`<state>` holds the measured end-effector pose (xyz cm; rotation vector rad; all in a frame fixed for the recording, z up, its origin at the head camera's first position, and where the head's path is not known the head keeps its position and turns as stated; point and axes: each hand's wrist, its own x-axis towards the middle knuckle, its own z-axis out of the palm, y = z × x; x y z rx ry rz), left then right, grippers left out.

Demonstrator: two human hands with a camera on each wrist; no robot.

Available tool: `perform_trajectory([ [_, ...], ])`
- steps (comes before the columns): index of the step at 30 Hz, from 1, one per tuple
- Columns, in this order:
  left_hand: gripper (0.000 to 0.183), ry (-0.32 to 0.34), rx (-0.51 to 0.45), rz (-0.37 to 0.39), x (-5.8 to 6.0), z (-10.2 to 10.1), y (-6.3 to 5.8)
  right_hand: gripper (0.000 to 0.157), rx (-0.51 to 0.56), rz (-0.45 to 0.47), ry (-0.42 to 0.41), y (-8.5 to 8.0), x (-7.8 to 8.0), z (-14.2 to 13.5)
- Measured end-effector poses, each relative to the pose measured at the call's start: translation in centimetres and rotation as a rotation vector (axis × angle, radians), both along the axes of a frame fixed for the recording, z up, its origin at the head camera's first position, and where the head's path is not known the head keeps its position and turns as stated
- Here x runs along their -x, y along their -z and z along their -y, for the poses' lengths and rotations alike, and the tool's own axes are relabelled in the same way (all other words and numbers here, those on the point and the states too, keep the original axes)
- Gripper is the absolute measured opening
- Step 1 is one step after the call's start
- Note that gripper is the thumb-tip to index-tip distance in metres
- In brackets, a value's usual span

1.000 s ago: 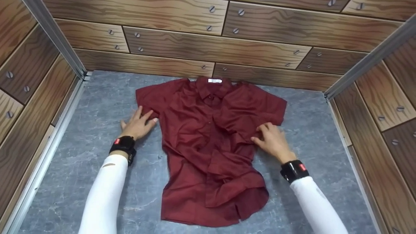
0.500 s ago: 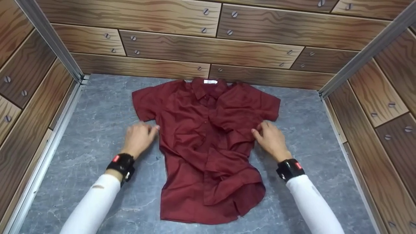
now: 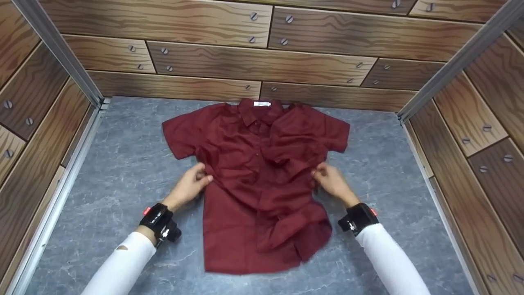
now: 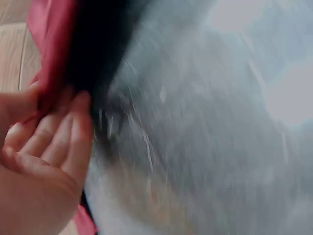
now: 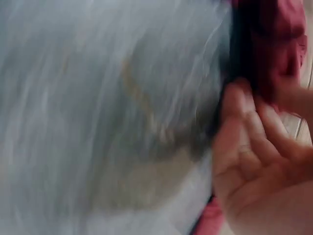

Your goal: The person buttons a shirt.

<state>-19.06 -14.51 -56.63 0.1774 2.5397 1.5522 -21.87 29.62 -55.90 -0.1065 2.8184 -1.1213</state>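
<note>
A dark red short-sleeved button shirt (image 3: pixel 237 200) lies front side up, its collar toward the back wall and its hem toward me. My left hand (image 3: pixel 190 184) pinches the shirt's left side edge below the sleeve. On the opposite side edge, my right hand (image 3: pixel 333 182) pinches the cloth at about the same height. In the left wrist view, red fabric (image 4: pixel 51 54) runs between the thumb and fingers. Red fabric (image 5: pixel 279 44) also sits between thumb and fingers in the blurred right wrist view. Creases cross the middle, and the lower right hem is folded over.
The grey marbled surface (image 3: pixel 123 172) extends on both sides of the shirt. A wood-patterned back wall (image 3: pixel 204 61) stands just behind the collar. Side panels with metal corner posts (image 3: pixel 61 53) close off the left and right. Both wrists wear black camera bands (image 3: pixel 157 219).
My left hand has come from beside the sleeve down to the side edge and now pinches it. My right hand has shifted slightly lower and inward. The shirt's sides lift and its lower left part looks smoother.
</note>
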Motion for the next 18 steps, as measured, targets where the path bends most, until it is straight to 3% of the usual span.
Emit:
perform_trajectory([
  [3, 0.022, -0.116, -0.174, 0.028, 0.9, -0.3, -0.2, 0.027, 0.194, -0.027, 0.150, 0.0, 0.9, 0.1],
  [6, 0.038, -0.182, -0.273, 0.072, 1.7, -0.5, -0.4, 0.045, 0.197, 0.032, 0.203, -0.4, 1.3, 0.1],
  [9, 0.068, -0.158, -0.268, 0.164, 1.6, -0.5, -0.3, 0.064, 0.148, 0.240, 0.108, -0.8, 0.7, -0.2],
  [12, 0.093, -0.083, -0.197, 0.200, 0.9, -0.3, 0.1, 0.065, 0.097, 0.384, -0.032, -0.9, -0.1, -0.5],
  [15, 0.099, -0.054, -0.168, 0.193, 0.5, -0.1, 0.5, 0.050, 0.044, 0.339, -0.156, -0.9, -0.7, -0.5],
  [18, 0.096, -0.091, -0.170, 0.175, 0.4, -0.2, 0.6, 0.039, 0.174, 0.302, -0.161, -0.7, -1.0, -0.3],
])
